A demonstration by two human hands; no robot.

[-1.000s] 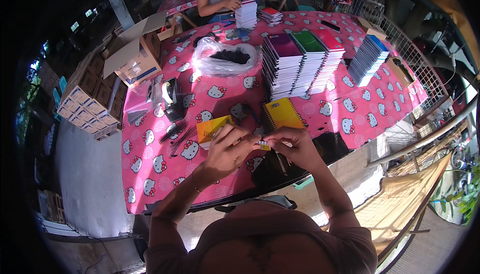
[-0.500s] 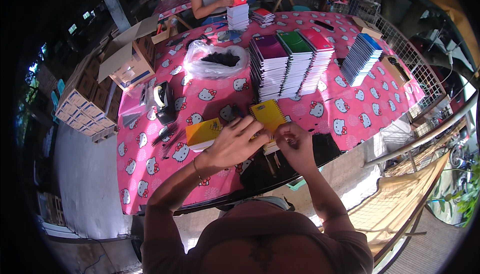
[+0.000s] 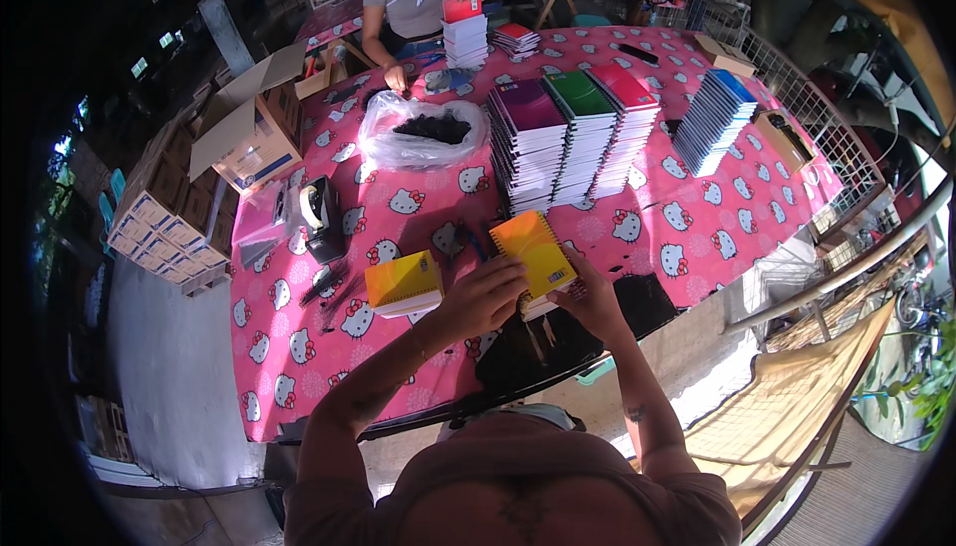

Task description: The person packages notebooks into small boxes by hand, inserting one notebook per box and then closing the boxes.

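A small stack of yellow spiral notebooks (image 3: 534, 247) stands at the table's front edge between my hands. My left hand (image 3: 486, 297) grips its left side, fingers over the top cover's edge. Around its right corner my right hand (image 3: 592, 299) is closed, thumb near the front edge. Left of my left hand lies a second stack of yellow notebooks (image 3: 402, 281), with no hand on it. Part of the gripped stack is hidden behind my fingers.
Tall stacks of purple notebooks (image 3: 528, 108), green notebooks (image 3: 581, 96) and red notebooks (image 3: 623, 88) stand beyond. Blue notebooks (image 3: 715, 120) are to the right. A plastic bag of black pieces (image 3: 423, 137), tape dispenser (image 3: 321, 219) and open carton (image 3: 261, 137) sit left. A person (image 3: 410, 8) works opposite.
My hands have moved from the notebooks' front cover edge to the stack's two sides. Across the table, the person has one hand down by the plastic bag.
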